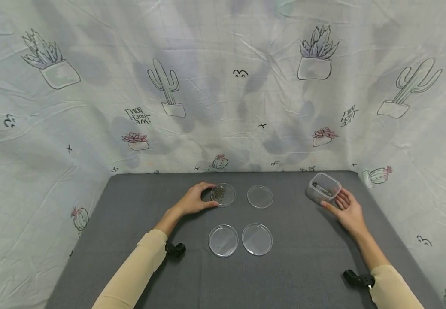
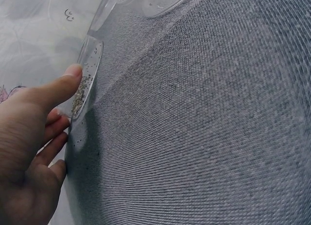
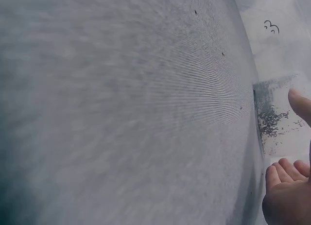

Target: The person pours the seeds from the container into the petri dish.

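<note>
A petri dish (image 1: 228,195) stands at the back of the table, with small brownish grains (image 2: 80,96) gathered toward its left side. My left hand (image 1: 195,200) grips its rim between the thumb at the near side and a finger at the far side. At the back right, my right hand (image 1: 349,211) holds a clear plastic tub (image 1: 315,195), thumb at the front and fingers along the right side. The tub is tilted and open-topped. Dark grains (image 3: 272,123) cling along its inside in the right wrist view.
Another petri dish (image 1: 260,197) lies right of the gripped one. Two more lie nearer the front, a left dish (image 1: 223,241) and a right dish (image 1: 257,239). A grey cloth (image 1: 304,266) covers the table. Behind it hangs a patterned white curtain (image 1: 207,86). A few dark specks dot the cloth.
</note>
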Available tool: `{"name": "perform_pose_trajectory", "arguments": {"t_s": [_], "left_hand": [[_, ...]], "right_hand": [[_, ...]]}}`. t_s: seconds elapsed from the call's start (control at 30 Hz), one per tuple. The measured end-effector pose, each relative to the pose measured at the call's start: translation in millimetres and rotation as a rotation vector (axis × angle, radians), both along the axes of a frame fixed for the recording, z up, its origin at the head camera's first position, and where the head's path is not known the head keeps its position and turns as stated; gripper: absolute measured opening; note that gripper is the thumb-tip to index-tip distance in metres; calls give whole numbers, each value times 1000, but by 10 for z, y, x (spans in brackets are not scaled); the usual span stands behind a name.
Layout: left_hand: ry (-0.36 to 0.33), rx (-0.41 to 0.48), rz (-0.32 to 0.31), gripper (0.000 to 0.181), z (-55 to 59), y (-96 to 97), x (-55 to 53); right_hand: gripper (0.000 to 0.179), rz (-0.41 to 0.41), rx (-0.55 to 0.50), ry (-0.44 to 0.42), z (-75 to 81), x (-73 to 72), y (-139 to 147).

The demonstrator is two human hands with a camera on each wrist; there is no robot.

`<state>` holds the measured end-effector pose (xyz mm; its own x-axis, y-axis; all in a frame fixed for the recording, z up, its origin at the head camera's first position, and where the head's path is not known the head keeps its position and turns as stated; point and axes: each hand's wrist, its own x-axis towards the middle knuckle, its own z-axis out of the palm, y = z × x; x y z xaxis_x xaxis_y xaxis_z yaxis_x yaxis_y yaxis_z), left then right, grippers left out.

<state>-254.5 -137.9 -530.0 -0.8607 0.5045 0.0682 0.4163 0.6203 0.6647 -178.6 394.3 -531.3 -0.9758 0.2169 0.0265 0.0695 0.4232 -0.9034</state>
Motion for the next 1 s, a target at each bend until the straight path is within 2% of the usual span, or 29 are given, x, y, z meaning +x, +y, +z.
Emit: {"name": "perform_pose_trajectory", "arguments": {"t_s": [0.3, 0.4, 0.5, 0.73, 1.0], "left_hand": [[-10, -3, -8, 69, -5, -26, 32], [-13, 1, -6, 70, -6, -31, 32], [-16, 4, -3, 70, -9, -38, 27], [-15, 6, -1, 70, -28, -57, 20], [-15, 7, -8, 71, -23, -38, 30]], "right_hand": [[81, -6, 40, 40, -66, 293, -57], [68, -31, 54, 64, -83, 348, -107], [57, -20, 39, 86, -83, 365, -158], [54, 150, -36, 153, -116, 316, -331], [58, 305, -27, 176, -134, 212, -634]]}}
